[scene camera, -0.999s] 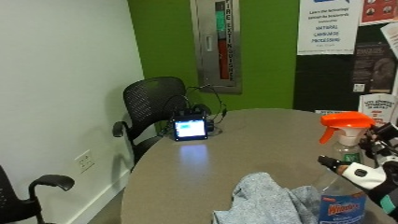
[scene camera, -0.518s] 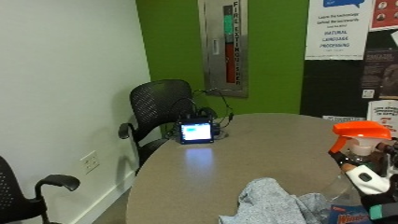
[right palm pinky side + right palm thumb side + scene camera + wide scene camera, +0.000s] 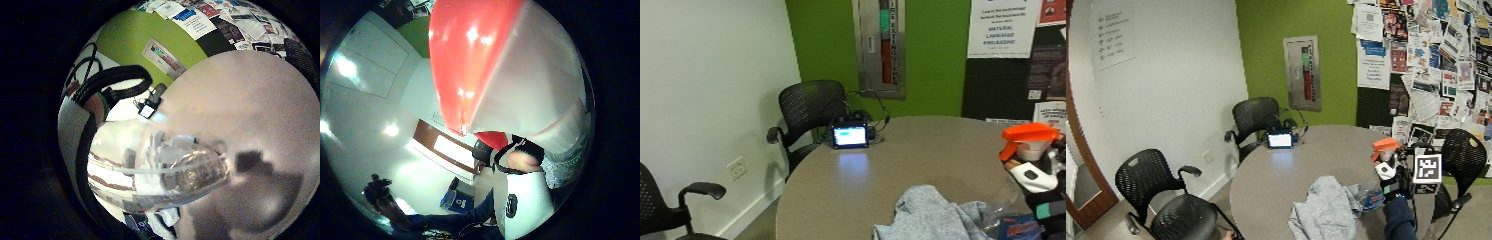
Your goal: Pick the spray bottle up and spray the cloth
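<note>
Orange marks the trigger head of the spray bottle [image 3: 1029, 136], which stands upright over the near right part of the table [image 3: 919, 150], its long axis vertical. From the outside view the nozzle end of the head points toward the left, out over the tabletop. The clear body [image 3: 1373, 192] with its blue label sits low beside the cloth; whether its base rests on the table cannot be told.

Right hand [image 3: 1390, 181]: gloved, placed at the bottle's neck below the head. The thumb-side palm view is largely filled by the orange head [image 3: 470, 60] and white neck, with a bare fingertip and strap just beside them. The little-finger-side palm view shows the clear body [image 3: 170, 170] close against the palm. The fingers appear wrapped round the neck, gripping it.

Cloth [image 3: 933, 215]: grey, crumpled, heaped on the near edge of the table, touching or just beside the bottle's body on its left.

Room for movement: the tabletop beyond the cloth is open as far as a small lit screen device [image 3: 850, 136] with cables at the far edge. A black mesh chair [image 3: 810, 107] stands behind that device; two further chairs [image 3: 1166, 195] stand off the table's left side, near the white wall.
</note>
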The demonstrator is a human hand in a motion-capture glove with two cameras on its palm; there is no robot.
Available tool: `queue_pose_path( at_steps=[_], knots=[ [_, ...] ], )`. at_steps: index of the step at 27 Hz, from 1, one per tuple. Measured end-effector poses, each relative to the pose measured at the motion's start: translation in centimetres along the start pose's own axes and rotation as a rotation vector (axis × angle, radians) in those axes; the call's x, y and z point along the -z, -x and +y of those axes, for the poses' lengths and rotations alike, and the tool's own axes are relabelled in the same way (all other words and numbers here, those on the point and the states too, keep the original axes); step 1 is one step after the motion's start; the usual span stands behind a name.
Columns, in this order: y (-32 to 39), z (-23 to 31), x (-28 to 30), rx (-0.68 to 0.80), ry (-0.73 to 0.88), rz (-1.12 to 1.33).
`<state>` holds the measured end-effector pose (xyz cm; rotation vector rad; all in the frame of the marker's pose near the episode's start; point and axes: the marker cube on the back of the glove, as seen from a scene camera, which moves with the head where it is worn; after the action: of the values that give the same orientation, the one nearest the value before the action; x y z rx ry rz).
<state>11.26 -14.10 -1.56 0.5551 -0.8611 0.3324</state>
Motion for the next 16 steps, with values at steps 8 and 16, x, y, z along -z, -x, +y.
queue_pose_path(
  at_steps=[8,16],
  knots=[
    [-0.6,-0.7,-1.3,0.066,-0.034,0.048],
    [0.4,-0.5,-2.2,0.11,-0.122,0.092]
  ],
)
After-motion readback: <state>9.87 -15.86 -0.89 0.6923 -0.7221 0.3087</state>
